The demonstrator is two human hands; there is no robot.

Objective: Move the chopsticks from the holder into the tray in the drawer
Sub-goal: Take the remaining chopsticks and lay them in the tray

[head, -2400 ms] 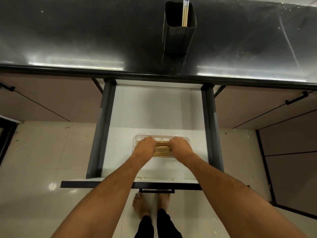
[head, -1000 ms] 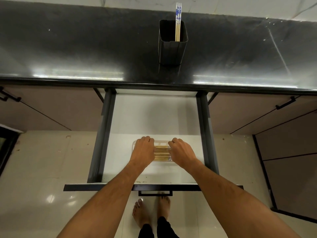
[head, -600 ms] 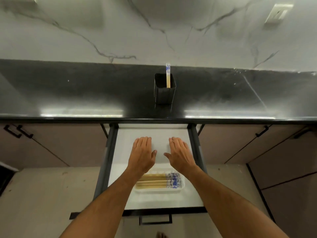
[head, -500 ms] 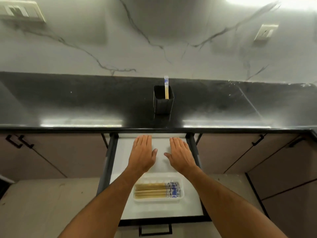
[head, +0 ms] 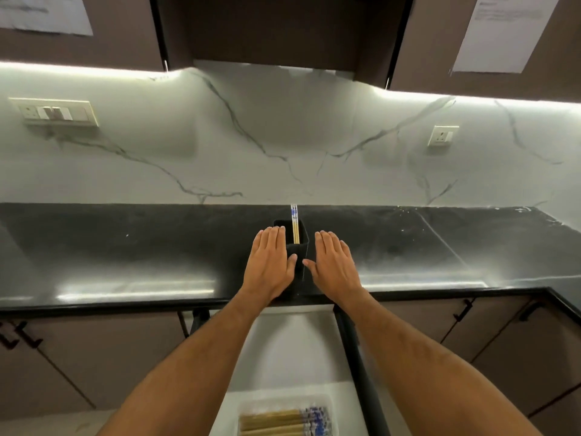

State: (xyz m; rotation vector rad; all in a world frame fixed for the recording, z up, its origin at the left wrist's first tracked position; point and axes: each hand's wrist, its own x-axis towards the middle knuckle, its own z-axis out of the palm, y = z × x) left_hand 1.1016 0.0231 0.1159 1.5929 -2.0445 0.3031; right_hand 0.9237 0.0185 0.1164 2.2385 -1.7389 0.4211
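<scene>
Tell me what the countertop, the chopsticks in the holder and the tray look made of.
Countertop: polished black stone, probably granite; it mirrors the lights.
Chopsticks in the holder: pale wood or bamboo, matte, with blue-printed tops.
Tray: clear, glossy plastic, judging by its see-through rim.

The countertop is dark polished stone, glossy, with bright streaks of reflected light along its front edge. Behind it, toward 12 o'clock, the backsplash looks like smooth white marble with grey veins. The holder is black and matt; its material cannot be told. The chopsticks in it look like pale wood with blue-printed tops. At 6 o'clock, the tray seems clear glossy plastic, in a smooth white drawer. Cabinet fronts are matt brown.
</scene>
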